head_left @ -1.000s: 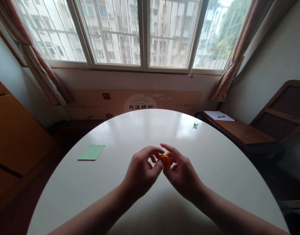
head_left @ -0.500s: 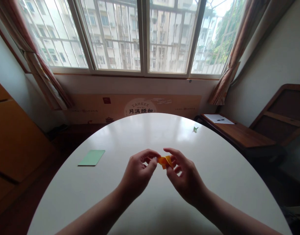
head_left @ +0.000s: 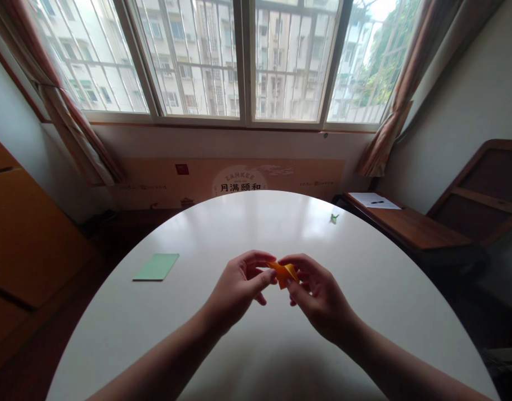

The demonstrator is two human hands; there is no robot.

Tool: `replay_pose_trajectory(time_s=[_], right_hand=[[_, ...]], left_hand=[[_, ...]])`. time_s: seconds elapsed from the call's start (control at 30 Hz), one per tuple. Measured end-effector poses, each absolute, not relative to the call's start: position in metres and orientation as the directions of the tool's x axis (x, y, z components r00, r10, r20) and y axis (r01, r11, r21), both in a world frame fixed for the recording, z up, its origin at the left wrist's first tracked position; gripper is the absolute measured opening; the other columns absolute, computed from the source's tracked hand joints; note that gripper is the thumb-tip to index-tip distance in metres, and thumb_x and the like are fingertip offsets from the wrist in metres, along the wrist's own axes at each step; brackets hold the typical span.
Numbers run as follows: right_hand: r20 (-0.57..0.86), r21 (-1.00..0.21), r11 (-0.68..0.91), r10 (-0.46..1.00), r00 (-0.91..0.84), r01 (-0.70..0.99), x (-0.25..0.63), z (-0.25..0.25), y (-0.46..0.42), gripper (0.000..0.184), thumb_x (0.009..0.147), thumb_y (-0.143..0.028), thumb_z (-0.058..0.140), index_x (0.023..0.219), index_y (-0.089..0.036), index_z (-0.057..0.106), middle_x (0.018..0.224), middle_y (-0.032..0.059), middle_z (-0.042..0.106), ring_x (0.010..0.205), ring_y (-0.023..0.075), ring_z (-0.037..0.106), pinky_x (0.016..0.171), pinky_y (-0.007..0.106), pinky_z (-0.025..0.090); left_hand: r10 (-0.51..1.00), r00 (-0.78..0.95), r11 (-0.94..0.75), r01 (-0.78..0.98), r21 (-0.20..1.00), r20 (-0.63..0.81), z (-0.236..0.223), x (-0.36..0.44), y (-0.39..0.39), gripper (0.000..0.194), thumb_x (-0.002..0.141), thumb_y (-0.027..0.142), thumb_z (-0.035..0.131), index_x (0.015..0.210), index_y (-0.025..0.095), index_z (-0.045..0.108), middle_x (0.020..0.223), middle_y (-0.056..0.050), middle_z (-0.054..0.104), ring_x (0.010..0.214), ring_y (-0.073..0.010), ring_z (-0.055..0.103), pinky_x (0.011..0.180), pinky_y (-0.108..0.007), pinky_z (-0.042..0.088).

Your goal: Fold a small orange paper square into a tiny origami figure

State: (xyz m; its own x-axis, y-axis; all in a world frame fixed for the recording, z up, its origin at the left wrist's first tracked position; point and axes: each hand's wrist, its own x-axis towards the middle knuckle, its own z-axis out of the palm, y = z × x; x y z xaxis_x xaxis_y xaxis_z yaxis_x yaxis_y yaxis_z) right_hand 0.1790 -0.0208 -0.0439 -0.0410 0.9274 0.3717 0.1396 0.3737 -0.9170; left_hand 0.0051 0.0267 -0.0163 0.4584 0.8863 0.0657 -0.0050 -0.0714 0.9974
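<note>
Between my hands, above the white table [head_left: 126, 334], is a small folded orange paper [head_left: 284, 273] with pointed corners. My left hand [head_left: 243, 281] pinches its left end between thumb and fingers. On the other side, my right hand [head_left: 318, 289] grips its right part, thumb in front and index finger along the top. Parts of the paper are hidden behind my fingers. A stack of green square paper [head_left: 156, 267] lies on the table to the left. Toward the far right edge sits a small green folded paper figure [head_left: 333, 219].
Beyond the table's curved far edge, a printed cardboard panel [head_left: 155, 178] stands under the barred window [head_left: 197, 61]. At the right is a wooden bench [head_left: 423, 225] with a paper sheet [head_left: 372, 200] and a dark object on it. A wooden cabinet [head_left: 34, 234] stands left.
My right index finger has come down onto the orange paper, which now shows a more pointed shape. My hands have drawn slightly closer; the green papers stay put.
</note>
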Motion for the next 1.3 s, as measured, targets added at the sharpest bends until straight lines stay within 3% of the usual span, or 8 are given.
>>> replay_pose_trajectory(time_s=[0.1, 0.23, 0.43, 0.6, 0.77, 1.03, 1.3], right_hand=[[0.365, -0.922, 0.367, 0.930, -0.039, 0.127, 0.179, -0.045, -0.021, 0.019, 0.090, -0.022, 0.061, 0.109, -0.022, 0.064, 0.088, 0.0035, 0.068, 0.072, 0.0162, 0.064, 0.056, 0.025, 0.053], [0.353, -0.927, 0.355, 0.935, -0.039, 0.122, 0.179, -0.045, -0.021, 0.019, 0.090, -0.024, 0.061, 0.108, -0.021, 0.065, 0.088, 0.0039, 0.067, 0.072, 0.0163, 0.063, 0.055, 0.025, 0.053], [0.333, -0.937, 0.335, 0.942, -0.038, 0.097, 0.178, -0.046, -0.020, 0.020, 0.089, -0.023, 0.061, 0.108, -0.021, 0.065, 0.087, 0.0033, 0.066, 0.071, 0.0154, 0.060, 0.054, 0.025, 0.052], [0.266, -0.964, 0.265, 0.963, -0.038, -0.035, 0.178, -0.048, -0.017, 0.026, 0.084, -0.019, 0.060, 0.109, -0.022, 0.065, 0.092, 0.0028, 0.067, 0.071, 0.0142, 0.059, 0.053, 0.024, 0.053], [0.245, -0.965, 0.241, 0.969, -0.019, -0.106, 0.177, -0.045, -0.016, 0.026, 0.078, -0.017, 0.061, 0.102, -0.021, 0.068, 0.079, -0.0011, 0.065, 0.060, 0.0107, 0.055, 0.049, 0.022, 0.054], [0.301, -0.945, 0.298, 0.954, -0.001, -0.134, 0.177, -0.046, -0.016, 0.025, 0.077, -0.015, 0.062, 0.099, -0.022, 0.072, 0.078, -0.0011, 0.068, 0.062, 0.0113, 0.058, 0.049, 0.021, 0.054], [0.331, -0.939, 0.329, 0.944, -0.006, -0.098, 0.177, -0.053, -0.015, 0.024, 0.082, -0.017, 0.065, 0.103, -0.025, 0.074, 0.090, 0.0017, 0.072, 0.066, 0.0120, 0.061, 0.052, 0.021, 0.055]], left_hand=[[0.886, 0.464, 0.050, -0.041, 0.998, -0.025, -0.015, 0.006, 0.026, 0.030, 0.077, 0.035, 0.078, 0.097, 0.014, 0.068, 0.088, -0.011, 0.076, 0.083, -0.0248, 0.073, 0.051, -0.023, 0.053], [0.904, 0.427, 0.058, -0.043, 0.997, -0.034, -0.013, 0.007, 0.025, 0.025, 0.076, 0.033, 0.077, 0.089, 0.014, 0.069, 0.083, -0.010, 0.076, 0.076, -0.0223, 0.073, 0.051, -0.023, 0.053], [0.912, 0.404, -0.081, -0.008, 0.997, 0.077, -0.015, 0.007, 0.026, 0.020, 0.080, 0.030, 0.070, 0.090, 0.014, 0.068, 0.080, -0.008, 0.075, 0.070, -0.0207, 0.073, 0.049, -0.023, 0.053], [0.907, 0.391, -0.167, -0.004, 0.986, 0.155, -0.017, 0.006, 0.026, 0.017, 0.083, 0.027, 0.063, 0.092, 0.014, 0.067, 0.079, -0.006, 0.074, 0.067, -0.0195, 0.073, 0.048, -0.022, 0.053], [0.907, 0.380, -0.191, -0.010, 0.982, 0.181, -0.018, 0.006, 0.025, 0.016, 0.085, 0.025, 0.060, 0.095, 0.014, 0.065, 0.078, -0.005, 0.073, 0.066, -0.0191, 0.072, 0.048, -0.023, 0.053], [0.878, 0.450, -0.159, -0.040, 0.986, 0.160, -0.016, 0.004, 0.025, 0.034, 0.085, 0.041, 0.073, 0.101, 0.012, 0.065, 0.079, -0.008, 0.075, 0.072, -0.0200, 0.072, 0.050, -0.023, 0.055], [0.893, 0.427, -0.130, -0.050, 0.990, 0.139, -0.017, 0.005, 0.024, 0.022, 0.083, 0.033, 0.075, 0.090, 0.013, 0.068, 0.074, -0.006, 0.075, 0.069, -0.0193, 0.072, 0.049, -0.021, 0.055]])
